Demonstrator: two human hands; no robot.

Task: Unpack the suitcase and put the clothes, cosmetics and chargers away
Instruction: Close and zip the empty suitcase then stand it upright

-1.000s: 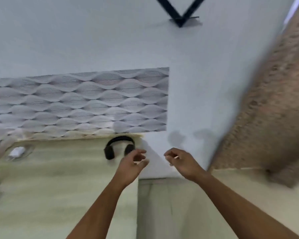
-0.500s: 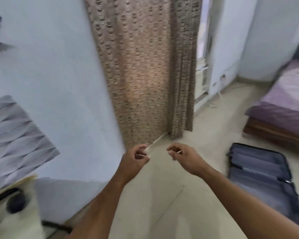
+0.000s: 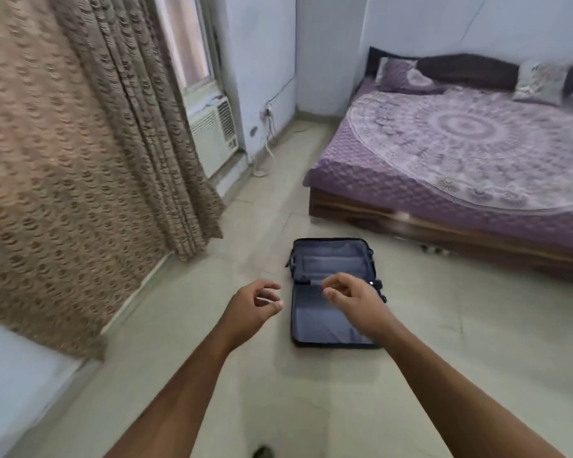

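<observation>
Since the earlier frame the view had swung from the curtain (image 3: 63,153) to the room. Both hands were raised, fingers loosely curled: left hand (image 3: 250,307) and right hand (image 3: 351,300) each seemed to pinch something thin and pale, though blur left that unsure. At twelve o'clock beyond them the suitcase (image 3: 325,259) lay open on the floor; the bed (image 3: 460,153) stood at two o'clock.

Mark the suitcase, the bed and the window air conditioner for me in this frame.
suitcase (image 3: 331,259): head view, on the lining of the open far half.
bed (image 3: 460,150): head view, on the middle of the purple patterned cover.
window air conditioner (image 3: 214,132): head view, on its white front grille.
</observation>
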